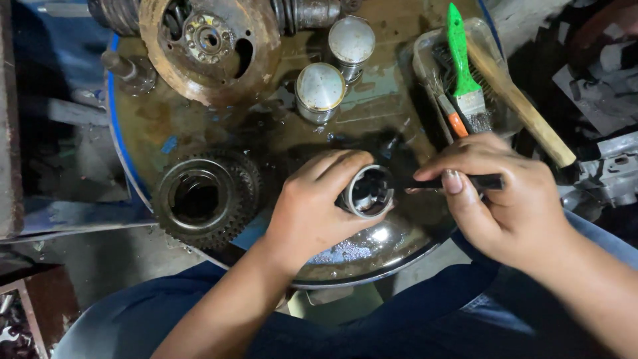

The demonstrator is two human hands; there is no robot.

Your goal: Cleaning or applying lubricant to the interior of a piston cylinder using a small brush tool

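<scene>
Piston point(367, 191) in left hand's point(312, 206) clenched grip, right hand point(498, 193) grasping perhaps a brush handle point(465, 181).

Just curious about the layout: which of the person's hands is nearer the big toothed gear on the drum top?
Left. The left hand is just right of the toothed gear; the right hand is farther right.

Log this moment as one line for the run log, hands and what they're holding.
left hand: grips hollow metal cylinder | right hand: holds dark tool handle toward cylinder | surface: oily drum top | nearby: toothed gear
</scene>
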